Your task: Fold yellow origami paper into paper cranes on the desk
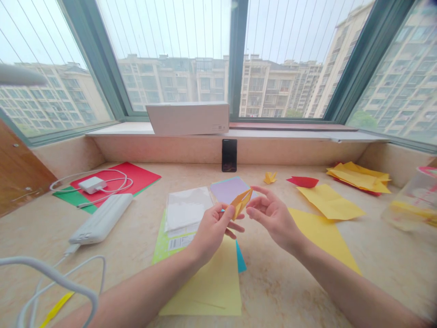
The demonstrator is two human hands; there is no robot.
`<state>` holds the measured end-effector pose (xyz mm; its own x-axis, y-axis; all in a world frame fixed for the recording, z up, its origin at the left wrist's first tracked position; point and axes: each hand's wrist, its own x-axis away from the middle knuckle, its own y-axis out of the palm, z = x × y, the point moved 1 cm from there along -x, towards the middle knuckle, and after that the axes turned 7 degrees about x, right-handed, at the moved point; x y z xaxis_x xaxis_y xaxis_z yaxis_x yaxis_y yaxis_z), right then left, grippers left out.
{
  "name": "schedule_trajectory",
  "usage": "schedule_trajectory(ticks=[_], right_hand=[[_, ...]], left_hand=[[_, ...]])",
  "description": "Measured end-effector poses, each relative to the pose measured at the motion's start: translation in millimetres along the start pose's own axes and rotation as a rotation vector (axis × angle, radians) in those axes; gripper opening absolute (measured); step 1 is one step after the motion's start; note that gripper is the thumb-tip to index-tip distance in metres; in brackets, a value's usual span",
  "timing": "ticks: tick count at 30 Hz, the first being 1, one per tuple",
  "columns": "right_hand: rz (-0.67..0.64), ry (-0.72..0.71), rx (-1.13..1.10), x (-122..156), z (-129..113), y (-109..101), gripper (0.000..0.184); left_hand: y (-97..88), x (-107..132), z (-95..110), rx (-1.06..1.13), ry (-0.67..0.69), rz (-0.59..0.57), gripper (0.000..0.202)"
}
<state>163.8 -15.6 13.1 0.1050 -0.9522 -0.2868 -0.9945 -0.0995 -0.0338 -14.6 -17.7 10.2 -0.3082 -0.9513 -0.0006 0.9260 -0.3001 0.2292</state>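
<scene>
A small folded piece of yellow-orange origami paper [241, 202] is pinched between the thumb and fingers of my left hand [215, 225], above the middle of the counter. It is narrow and pointed, with layered edges and a gap between its flaps. Just to its right is my right hand [273, 216], thumb and forefinger apart. The forefinger's tip is at the paper's upper point; whether it touches, I cannot tell. Below the hands lie a pale yellow sheet [211, 287], a lilac sheet [230, 187] and a clear packet of white paper [187, 207].
A phone [229, 156] leans on the back ledge. Rightward lie a small yellow folded piece [270, 177], a red folded piece [303, 182], yellow sheets [329, 202] and a clear plastic container [411, 200]. Leftward are a power bank [102, 218], a charger [92, 184], cables and red paper [141, 176].
</scene>
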Motion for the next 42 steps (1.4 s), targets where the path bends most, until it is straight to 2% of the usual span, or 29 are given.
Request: schedule_trajectory(ticks=[6,11,27,37,42], right_hand=[[0.063,-0.056,0.057,-0.7,3.2,-3.9,0.048],[0.053,-0.052,0.164,1.3,4.2,-2.9,0.03],[-0.012,-0.117,0.342,4.6,0.1,2.3,0.012],[-0.018,-0.408,0.554,8.6,-3.4,3.6,0.012],[-0.058,-0.469,0.564,11.9,-3.1,5.8,0.013]], left_hand=[[4.5,1.8,-6.5,-0.089,-0.003,-0.117,0.042],[1.4,0.5,-6.3,-0.075,0.016,-0.129,0.039],[0.8,-1.8,-5.1,-0.092,0.034,-0.139,0.038],[4.5,1.6,-0.3,-0.089,0.035,-0.23,0.041],[4.6,2.1,1.1,-0.127,0.069,-0.242,0.044]])
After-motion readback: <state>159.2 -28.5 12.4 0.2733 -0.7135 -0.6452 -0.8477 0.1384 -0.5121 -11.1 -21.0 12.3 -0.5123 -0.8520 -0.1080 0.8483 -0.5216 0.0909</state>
